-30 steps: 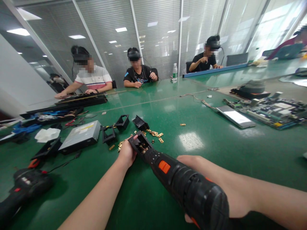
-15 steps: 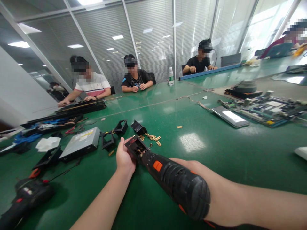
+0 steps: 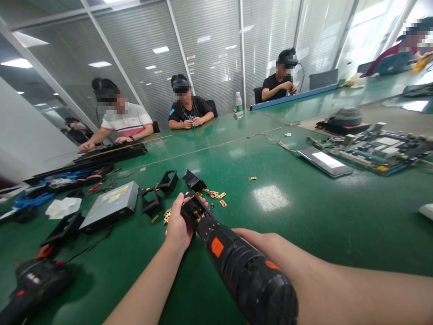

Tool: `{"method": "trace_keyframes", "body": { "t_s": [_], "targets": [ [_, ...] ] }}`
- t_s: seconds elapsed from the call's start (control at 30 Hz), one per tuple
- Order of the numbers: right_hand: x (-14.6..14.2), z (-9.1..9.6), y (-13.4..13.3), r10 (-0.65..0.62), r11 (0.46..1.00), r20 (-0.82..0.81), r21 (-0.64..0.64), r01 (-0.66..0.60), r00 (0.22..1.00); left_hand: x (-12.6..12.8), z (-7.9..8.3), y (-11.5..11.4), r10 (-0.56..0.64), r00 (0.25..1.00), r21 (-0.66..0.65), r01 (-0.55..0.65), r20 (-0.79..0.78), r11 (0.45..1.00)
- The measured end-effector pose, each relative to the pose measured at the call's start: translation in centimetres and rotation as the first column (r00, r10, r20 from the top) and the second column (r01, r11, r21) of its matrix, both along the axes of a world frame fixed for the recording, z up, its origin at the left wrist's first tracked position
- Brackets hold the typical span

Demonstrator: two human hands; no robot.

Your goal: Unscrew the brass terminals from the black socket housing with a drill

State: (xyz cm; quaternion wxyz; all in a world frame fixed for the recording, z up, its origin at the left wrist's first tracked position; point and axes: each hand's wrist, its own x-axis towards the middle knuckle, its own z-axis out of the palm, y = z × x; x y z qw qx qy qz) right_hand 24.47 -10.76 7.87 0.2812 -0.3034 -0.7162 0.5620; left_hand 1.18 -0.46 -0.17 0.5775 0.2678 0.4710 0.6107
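Observation:
My left hand [image 3: 179, 225] is wrapped round a black plastic housing [image 3: 191, 204], a small open box with brass parts inside. My right hand [image 3: 260, 243] grips a black and orange cordless screwdriver [image 3: 250, 266], its fingers mostly hidden behind the tool body. The screwdriver's front end reaches into the housing; its tip cannot be made out. Just beyond the housing lie several small brass plates [image 3: 216, 195], and more brass pieces [image 3: 166, 215] show beside my left hand. Black housings of a similar kind, one frame [image 3: 150, 201] and others, stand past my left hand.
On the left are a silver disc drive [image 3: 110, 205] and a second power tool [image 3: 40, 275]. To the right lie a grey battery-like pack [image 3: 324, 161] and a circuit board [image 3: 385, 149]. Co-workers sit across the green table, near a water bottle [image 3: 239, 106].
The screwdriver's rear end has swung lower, and the housing has shifted slightly right in view. More brass pieces show beside my left hand. A co-worker's hands at the blue bar have risen.

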Motion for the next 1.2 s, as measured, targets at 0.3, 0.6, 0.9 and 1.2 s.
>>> {"method": "trace_keyframes", "body": {
  "t_s": [0.3,0.6,0.9,1.2],
  "targets": [
    [-0.7,-0.7,0.5,0.028,0.996,-0.016,-0.090,-0.029,0.999,0.3,-0.4,-0.2,-0.001,1.000,0.023,0.001,-0.002,1.000],
    [-0.8,-1.3,0.4,0.015,0.999,0.031,-0.050,-0.013,0.999,0.0,-0.3,0.0,0.147,0.931,0.217,-0.076,-0.335,0.973],
    [-0.5,0.1,-0.2,0.043,0.998,0.024,-0.050,-0.042,0.999,-0.8,1.7,0.4,0.284,0.685,0.321,-0.077,-0.671,0.944],
    [-0.5,0.0,-0.1,0.073,0.993,-0.031,-0.089,-0.075,0.997,-0.5,2.6,0.2,0.226,0.568,0.270,-0.007,-0.791,0.963]
  ]
}}
